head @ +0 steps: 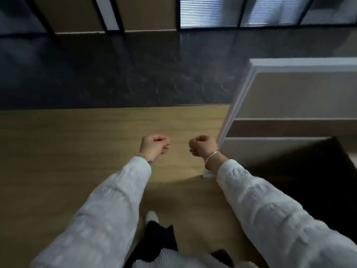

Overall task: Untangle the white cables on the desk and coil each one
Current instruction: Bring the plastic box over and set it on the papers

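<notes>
Hands (155,145) (202,146) curled, apart above wooden floor (77,144); cables unseen.

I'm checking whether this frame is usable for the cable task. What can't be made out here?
Head view only:
- White cables and desk: none shows; the camera looks at the floor.
- Left hand and right hand: fingers curled, whether they hold anything is blurred.
- White shelf unit: cut off by the right edge.
- Dark object at right: too dark to identify.

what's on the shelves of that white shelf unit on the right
The white shelf unit shows bare shelves. Its lowest part is covered by a dark shape and the right arm.
</notes>
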`<state>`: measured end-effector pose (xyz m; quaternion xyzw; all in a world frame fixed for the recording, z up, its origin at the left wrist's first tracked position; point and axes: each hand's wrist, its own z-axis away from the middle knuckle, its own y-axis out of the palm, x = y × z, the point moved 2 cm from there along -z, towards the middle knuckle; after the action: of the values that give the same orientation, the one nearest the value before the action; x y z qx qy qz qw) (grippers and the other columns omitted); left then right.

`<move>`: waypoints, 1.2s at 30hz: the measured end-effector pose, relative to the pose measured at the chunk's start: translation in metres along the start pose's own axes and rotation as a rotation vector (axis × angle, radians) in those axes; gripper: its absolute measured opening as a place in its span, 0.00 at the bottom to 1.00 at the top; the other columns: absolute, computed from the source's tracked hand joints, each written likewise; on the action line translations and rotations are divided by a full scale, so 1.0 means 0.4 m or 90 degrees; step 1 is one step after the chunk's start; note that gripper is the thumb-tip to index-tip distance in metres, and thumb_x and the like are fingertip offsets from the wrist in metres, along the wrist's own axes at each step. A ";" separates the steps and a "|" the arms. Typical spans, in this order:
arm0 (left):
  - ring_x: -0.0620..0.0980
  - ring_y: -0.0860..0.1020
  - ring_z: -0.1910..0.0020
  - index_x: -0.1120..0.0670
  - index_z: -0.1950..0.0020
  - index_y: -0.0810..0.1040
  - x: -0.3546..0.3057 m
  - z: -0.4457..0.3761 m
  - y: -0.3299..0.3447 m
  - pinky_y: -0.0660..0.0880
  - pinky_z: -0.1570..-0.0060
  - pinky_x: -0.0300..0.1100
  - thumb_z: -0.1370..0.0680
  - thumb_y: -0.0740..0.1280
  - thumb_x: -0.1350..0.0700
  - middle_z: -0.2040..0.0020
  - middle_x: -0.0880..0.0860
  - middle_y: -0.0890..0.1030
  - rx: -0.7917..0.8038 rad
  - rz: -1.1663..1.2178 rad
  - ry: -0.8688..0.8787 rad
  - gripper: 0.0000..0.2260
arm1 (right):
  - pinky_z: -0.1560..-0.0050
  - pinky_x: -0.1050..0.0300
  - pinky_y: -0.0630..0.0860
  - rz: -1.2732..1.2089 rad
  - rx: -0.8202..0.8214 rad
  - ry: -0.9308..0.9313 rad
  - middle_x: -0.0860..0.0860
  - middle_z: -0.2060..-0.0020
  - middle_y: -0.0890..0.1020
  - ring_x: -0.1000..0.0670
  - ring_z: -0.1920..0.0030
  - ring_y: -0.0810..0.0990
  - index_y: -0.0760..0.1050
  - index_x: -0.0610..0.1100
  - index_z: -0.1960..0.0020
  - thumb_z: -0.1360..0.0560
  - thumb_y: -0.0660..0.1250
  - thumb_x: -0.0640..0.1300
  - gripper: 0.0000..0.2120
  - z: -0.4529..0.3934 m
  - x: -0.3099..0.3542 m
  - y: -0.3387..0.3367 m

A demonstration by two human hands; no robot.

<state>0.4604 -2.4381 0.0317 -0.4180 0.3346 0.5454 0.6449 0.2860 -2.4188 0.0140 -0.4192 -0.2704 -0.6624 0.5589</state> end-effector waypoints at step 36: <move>0.46 0.79 0.65 0.59 0.55 0.80 -0.740 -1.474 0.323 0.78 0.62 0.37 0.23 0.67 0.64 0.62 0.55 0.82 0.278 -0.168 0.004 0.03 | 0.69 0.61 0.76 -0.192 -0.235 0.073 0.47 0.68 0.78 0.52 0.71 0.76 0.75 0.42 0.63 0.28 0.65 0.32 0.08 -1.315 0.682 -0.014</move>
<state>0.2941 -3.0896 0.0205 -0.3106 0.3893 0.3699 0.7843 0.1409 -2.9925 -0.0157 -0.4304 -0.1721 -0.7993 0.3824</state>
